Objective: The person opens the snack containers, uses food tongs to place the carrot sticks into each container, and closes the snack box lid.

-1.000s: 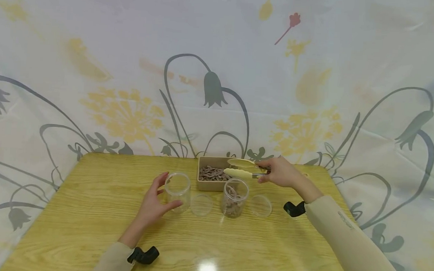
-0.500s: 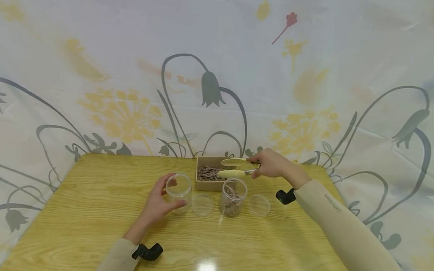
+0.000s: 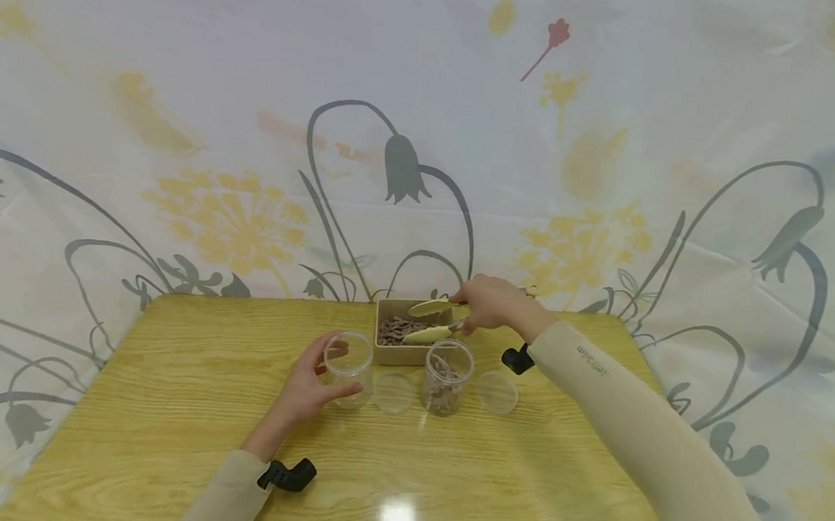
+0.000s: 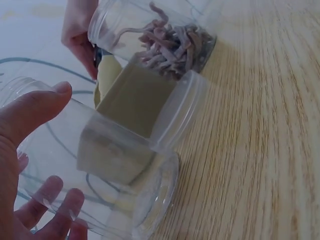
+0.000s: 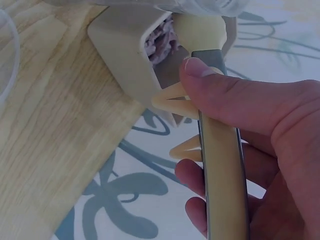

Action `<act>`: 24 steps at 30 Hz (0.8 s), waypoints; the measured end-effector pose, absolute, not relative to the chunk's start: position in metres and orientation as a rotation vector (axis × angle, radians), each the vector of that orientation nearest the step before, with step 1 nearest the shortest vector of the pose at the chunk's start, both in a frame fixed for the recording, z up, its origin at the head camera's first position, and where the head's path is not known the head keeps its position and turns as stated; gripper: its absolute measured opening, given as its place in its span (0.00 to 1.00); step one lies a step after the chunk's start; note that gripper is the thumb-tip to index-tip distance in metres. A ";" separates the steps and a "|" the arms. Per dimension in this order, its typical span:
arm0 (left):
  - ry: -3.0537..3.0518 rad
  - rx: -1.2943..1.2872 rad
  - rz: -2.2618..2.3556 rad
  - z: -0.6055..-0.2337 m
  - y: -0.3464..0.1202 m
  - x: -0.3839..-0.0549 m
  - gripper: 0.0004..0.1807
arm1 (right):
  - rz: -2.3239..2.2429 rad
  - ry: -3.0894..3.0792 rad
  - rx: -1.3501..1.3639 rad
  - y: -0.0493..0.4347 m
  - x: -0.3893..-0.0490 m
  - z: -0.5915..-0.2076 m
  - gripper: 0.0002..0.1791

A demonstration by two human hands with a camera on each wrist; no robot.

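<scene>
My left hand (image 3: 306,384) holds a clear plastic jar (image 4: 115,200) that stands upright on the table with nothing in it, thumb in front and fingers round the far side. My right hand (image 3: 496,302) grips tongs (image 3: 428,334) with pale yellow heads and metal-edged handles. The tong heads are spread apart, over the beige box (image 3: 401,356). Purplish-brown strips (image 3: 391,330) lie mostly in the box's left part. A second clear jar (image 3: 430,387), in front of the box, holds several similar strips (image 4: 175,47).
One clear round lid (image 3: 393,393) lies between the two jars. Another lid (image 3: 497,393) is right of the filled jar. The wooden table (image 3: 335,476) ends at the back against a flower-printed sheet (image 3: 257,71).
My right hand has moved left with the tongs, bringing their heads farther over the strips in the box. My left hand still holds its jar, shifted slightly rightward.
</scene>
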State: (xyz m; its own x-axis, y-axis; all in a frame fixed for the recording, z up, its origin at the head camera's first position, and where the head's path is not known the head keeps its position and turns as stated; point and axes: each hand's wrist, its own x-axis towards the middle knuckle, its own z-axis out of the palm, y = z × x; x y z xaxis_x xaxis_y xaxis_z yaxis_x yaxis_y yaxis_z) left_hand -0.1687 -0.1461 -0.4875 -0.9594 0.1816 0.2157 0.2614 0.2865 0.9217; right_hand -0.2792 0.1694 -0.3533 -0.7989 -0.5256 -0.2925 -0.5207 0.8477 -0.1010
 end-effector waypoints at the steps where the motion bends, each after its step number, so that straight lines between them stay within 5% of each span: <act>1: -2.458 -0.431 -1.792 -0.488 -0.146 -0.169 0.45 | -0.017 2.711 -0.789 0.167 -0.280 -0.354 0.33; 18: -2.444 -0.443 -1.809 -0.468 -0.140 -0.159 0.43 | 0.057 2.623 -0.730 0.138 -0.293 -0.358 0.31; 24: -2.463 -0.449 -1.795 -0.486 -0.144 -0.168 0.45 | 0.000 2.610 -0.692 0.135 -0.295 -0.362 0.27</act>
State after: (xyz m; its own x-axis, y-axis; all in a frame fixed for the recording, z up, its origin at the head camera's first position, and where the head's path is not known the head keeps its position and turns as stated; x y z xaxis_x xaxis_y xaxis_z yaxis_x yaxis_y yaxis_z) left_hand -0.1680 -0.1443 -0.4865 -0.9556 0.1974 0.2187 0.2686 0.2791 0.9219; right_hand -0.2953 0.1354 -0.3623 -0.7793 -0.4713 -0.4129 -0.4714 0.8751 -0.1091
